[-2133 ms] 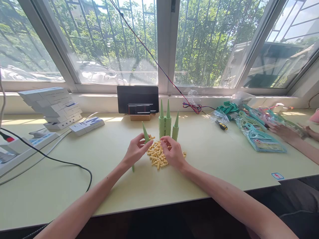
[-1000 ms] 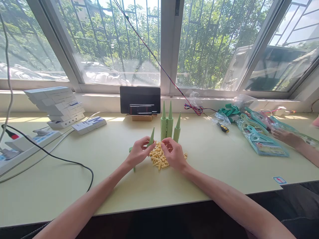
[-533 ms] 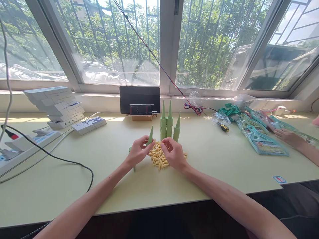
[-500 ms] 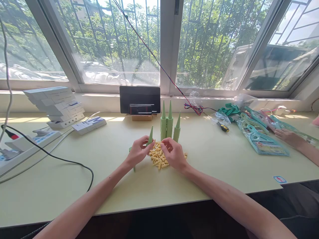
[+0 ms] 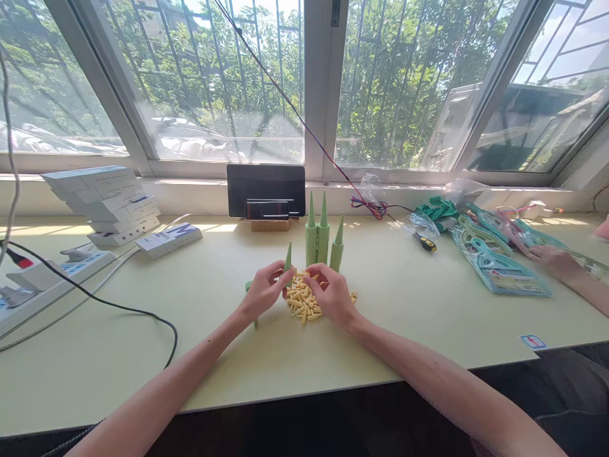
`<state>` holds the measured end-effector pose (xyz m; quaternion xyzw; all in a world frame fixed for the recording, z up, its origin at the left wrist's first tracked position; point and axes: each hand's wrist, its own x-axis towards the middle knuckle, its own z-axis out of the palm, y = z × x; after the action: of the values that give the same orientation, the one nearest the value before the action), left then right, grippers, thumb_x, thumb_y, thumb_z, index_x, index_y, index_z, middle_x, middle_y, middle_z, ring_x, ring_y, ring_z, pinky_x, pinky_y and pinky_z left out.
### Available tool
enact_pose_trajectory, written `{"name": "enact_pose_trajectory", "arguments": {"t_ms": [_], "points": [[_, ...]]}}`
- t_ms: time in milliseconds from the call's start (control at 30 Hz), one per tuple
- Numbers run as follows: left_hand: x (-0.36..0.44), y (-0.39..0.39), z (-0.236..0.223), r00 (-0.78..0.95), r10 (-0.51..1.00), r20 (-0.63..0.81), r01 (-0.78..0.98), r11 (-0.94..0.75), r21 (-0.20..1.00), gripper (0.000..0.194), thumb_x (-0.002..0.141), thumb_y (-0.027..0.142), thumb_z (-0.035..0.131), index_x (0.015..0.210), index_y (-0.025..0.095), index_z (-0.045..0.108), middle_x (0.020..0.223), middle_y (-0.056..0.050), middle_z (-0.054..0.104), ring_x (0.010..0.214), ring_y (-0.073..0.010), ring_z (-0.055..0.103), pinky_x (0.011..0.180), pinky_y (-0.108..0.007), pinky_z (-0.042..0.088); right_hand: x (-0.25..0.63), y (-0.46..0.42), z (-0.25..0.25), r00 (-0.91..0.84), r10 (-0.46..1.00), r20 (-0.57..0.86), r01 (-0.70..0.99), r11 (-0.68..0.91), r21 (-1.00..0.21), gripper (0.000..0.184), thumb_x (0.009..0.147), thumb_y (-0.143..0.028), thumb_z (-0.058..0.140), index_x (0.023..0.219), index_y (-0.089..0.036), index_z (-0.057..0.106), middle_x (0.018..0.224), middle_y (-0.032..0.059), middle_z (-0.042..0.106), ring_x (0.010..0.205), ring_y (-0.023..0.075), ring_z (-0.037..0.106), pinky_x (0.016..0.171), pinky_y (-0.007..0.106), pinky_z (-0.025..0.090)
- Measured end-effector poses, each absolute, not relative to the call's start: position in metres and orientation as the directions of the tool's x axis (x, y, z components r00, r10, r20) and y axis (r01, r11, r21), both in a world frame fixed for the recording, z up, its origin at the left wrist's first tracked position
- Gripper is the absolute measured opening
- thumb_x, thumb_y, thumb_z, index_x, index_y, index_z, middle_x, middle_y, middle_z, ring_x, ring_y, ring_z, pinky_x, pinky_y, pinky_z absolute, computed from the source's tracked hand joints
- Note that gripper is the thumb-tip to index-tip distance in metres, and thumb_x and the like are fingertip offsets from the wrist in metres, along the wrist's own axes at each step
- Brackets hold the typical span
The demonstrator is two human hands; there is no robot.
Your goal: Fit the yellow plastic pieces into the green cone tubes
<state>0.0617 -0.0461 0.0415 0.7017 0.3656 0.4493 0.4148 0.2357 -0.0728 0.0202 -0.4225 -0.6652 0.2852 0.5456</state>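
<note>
My left hand (image 5: 265, 289) is closed around a pointed green cone (image 5: 288, 255), which stands tip up between thumb and fingers. My right hand (image 5: 332, 295) is pinched over a pile of small yellow pegs (image 5: 303, 308), and what looks like one small yellow peg shows at its fingertips. The two hands face each other with a narrow gap between them. Behind my right hand stand green towers (image 5: 323, 238) with pointed tops, a shorter one (image 5: 337, 249) to their right. Another green piece (image 5: 248, 285) is partly hidden by my left hand.
A dark tablet (image 5: 265, 184) leans at the back. White boxes (image 5: 124, 209) and a power strip (image 5: 61, 282) with cables lie left. A screwdriver (image 5: 425, 242) and packaged turquoise items (image 5: 514, 273) are right, where another person's hand (image 5: 552, 260) rests.
My right fingertips have shifted slightly left, towards the green cone. The left hand keeps its grip on the cone, almost unmoved. The whole view has drifted a little.
</note>
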Motion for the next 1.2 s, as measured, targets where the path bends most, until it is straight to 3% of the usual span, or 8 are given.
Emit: {"name": "enact_pose_trajectory", "arguments": {"t_ms": [1200], "points": [[0.0603,-0.0411,0.0316,0.375,0.855,0.36,0.195,-0.452,0.87,0.03,0.093,0.043,0.055,0.08,0.016,0.057,0.074,0.0,0.053,0.063,-0.0112,0.053,0.048,-0.022,0.046,0.2345,-0.072,0.019,-0.079,0.889,0.45,0.231,0.456,-0.86,0.018,0.089,-0.036,0.059,0.089,-0.02,0.065,0.082,0.0023,0.067,0.067,0.0143,0.057,0.06,0.026,0.046]]}}
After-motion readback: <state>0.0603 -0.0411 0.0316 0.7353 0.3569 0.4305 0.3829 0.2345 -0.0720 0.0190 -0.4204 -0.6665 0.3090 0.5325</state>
